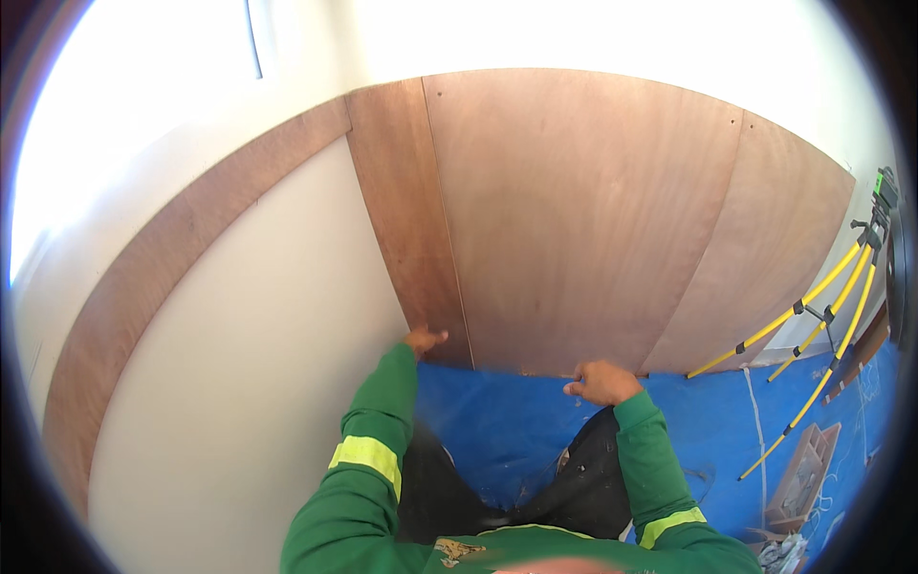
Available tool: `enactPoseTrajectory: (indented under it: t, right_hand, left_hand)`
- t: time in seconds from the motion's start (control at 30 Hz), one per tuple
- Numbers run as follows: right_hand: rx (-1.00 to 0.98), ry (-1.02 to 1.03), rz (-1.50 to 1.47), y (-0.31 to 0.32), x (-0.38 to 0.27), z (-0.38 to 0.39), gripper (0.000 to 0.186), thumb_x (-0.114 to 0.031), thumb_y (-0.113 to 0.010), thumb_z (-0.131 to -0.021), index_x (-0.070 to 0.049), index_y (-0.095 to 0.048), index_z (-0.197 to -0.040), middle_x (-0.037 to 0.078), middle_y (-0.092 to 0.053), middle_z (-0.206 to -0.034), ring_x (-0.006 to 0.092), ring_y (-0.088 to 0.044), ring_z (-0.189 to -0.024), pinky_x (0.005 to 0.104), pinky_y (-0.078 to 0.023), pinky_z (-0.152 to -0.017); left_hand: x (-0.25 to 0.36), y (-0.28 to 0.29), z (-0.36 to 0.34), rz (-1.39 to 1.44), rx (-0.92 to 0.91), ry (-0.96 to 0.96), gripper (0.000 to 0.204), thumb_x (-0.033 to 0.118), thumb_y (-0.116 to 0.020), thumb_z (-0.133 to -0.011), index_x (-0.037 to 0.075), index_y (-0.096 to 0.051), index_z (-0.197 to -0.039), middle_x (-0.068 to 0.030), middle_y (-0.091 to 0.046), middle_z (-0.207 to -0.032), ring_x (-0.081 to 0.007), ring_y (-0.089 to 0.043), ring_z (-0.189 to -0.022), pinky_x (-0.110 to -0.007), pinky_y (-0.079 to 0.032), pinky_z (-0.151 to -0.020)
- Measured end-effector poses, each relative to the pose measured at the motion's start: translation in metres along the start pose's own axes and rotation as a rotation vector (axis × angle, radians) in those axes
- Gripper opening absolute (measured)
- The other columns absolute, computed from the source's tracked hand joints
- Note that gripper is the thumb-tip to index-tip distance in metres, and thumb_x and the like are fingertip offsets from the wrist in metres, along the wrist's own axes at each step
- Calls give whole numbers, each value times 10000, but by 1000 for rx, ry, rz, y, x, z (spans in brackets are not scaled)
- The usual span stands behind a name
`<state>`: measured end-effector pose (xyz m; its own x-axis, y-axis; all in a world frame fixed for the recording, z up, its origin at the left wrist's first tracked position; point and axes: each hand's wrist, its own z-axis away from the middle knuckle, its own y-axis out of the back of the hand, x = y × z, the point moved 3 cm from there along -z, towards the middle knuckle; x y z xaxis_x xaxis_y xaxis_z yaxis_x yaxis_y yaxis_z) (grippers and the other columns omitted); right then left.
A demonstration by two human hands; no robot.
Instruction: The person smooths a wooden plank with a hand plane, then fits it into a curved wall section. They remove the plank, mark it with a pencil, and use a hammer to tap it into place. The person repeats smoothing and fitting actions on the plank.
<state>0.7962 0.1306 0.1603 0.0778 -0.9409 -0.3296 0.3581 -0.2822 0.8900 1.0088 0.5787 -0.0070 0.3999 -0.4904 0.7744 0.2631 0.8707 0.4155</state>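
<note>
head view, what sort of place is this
Probably a room being fitted out or renovated: wood panels along the wall, a blue sheet underfoot and a yellow tripod at the right.

Your left hand (425,342) reaches beyond your knees (601,461), one digit extended; your right hand (606,383) hangs just past them, fingers curled.

Free gap between left fingers (440,336) and right fingers (574,388), wooden panel (574,220) blocking ahead, yellow tripod (828,279) rightward

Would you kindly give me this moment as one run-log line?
left hand: by wood strip; right hand: before wood panel; held: nothing visible; below: blue sheet; far right: yellow tripod
</note>
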Motion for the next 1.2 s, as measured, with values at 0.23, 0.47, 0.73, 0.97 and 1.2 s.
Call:
enactPoseTrajectory:
  t: [0.23, 0.47, 0.73, 0.97, 1.2]
  right_hand:
    - [-19, -18, -30, 3, -2, 2, 506, -512, -715, -1004, -70, -754, -1247, 161, -797, -1095, 358, -752, -1073, 500, -575, -944]
    - [-15, 24, -17, -2, -2, -8, 489, -512, -714, -1007, -66, -766, -1202, 149, -796, -976, 331, -761, -989, 480, -580, -901]
    - [9, 26, -52, -8, 4, -13, 477, -492, -714, -1010, -47, -769, -1172, 144, -796, -935, 314, -773, -900, 466, -585, -867]
    - [-14, 25, -49, -6, 4, -12, 482, -467, -725, -994, -15, -768, -1158, 185, -801, -1074, 339, -776, -984, 483, -581, -895]
    - [-25, 30, -69, -13, 8, -20, 480, -432, -745, -983, 1, -757, -1189, 228, -781, -993, 361, -757, -982, 471, -572, -897]
  left_hand:
    - [-17, 24, 4, -325, -159, 184, 1104, 592, -765, -965, -11, -212, -1705, -275, -391, -1685, -479, -430, -1521, -639, -451, -1171]
    - [0, 25, 34, -290, -119, 72, 1119, 656, -766, -930, 2, -280, -1696, -244, -464, -1642, -487, -470, -1487, -617, -479, -1151]
    - [-5, 32, 30, -291, -135, 81, 907, 670, -736, -942, 37, -534, -1560, -215, -560, -1568, -475, -501, -1459, -612, -496, -1121]
    - [-3, 36, 33, -298, -110, 102, 813, 644, -720, -969, 55, -595, -1515, -209, -576, -1547, -430, -528, -1443, -616, -497, -1120]
    - [-5, 36, 33, -330, -87, 89, 845, 652, -713, -969, 54, -562, -1547, -230, -561, -1561, -424, -533, -1445, -584, -547, -1075]
